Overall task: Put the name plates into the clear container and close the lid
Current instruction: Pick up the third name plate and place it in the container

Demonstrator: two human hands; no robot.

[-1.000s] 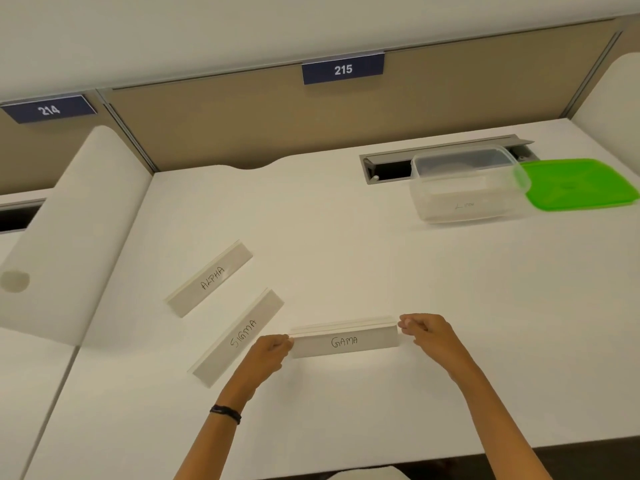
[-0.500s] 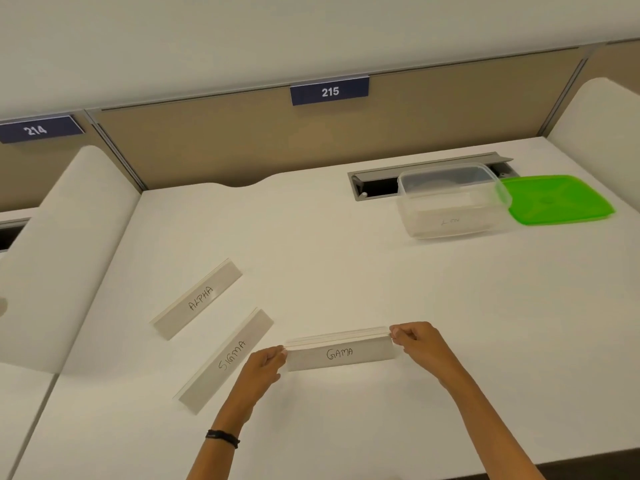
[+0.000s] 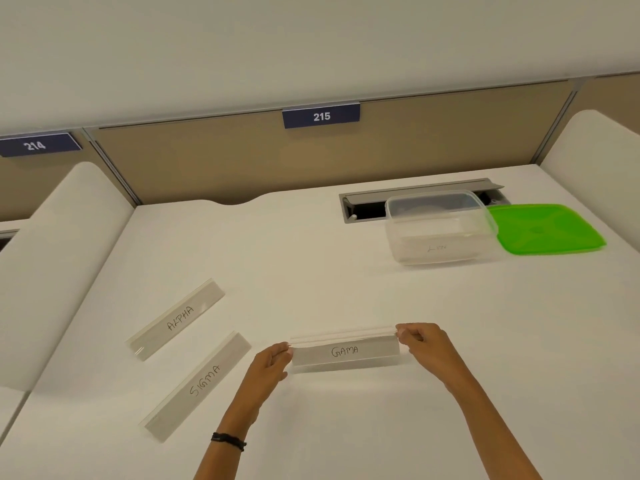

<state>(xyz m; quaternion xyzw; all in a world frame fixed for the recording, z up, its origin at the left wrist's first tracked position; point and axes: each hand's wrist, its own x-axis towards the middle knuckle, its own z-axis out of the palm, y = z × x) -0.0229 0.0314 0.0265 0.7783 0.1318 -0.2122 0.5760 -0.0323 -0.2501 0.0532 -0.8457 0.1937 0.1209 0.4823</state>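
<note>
A white name plate marked GAMA (image 3: pixel 346 351) is held by both ends near the front of the desk: my left hand (image 3: pixel 270 363) pinches its left end and my right hand (image 3: pixel 424 344) its right end. Two more plates lie flat to the left, ALPHA (image 3: pixel 176 318) and SIGMA (image 3: pixel 199 384). The clear container (image 3: pixel 440 226) stands open at the back right, with what looks like one plate inside it. Its green lid (image 3: pixel 543 228) lies flat just right of it.
A grey cable hatch (image 3: pixel 363 206) is sunk into the desk behind the container. White rounded dividers rise at the left (image 3: pixel 52 265) and right (image 3: pixel 595 161) sides. A beige partition with signs 214 and 215 closes the back.
The view has tilted down, so everything sits lower in the frame. Both hands keep their hold on the GAMA plate, which stays at about the same spot on the desk.
</note>
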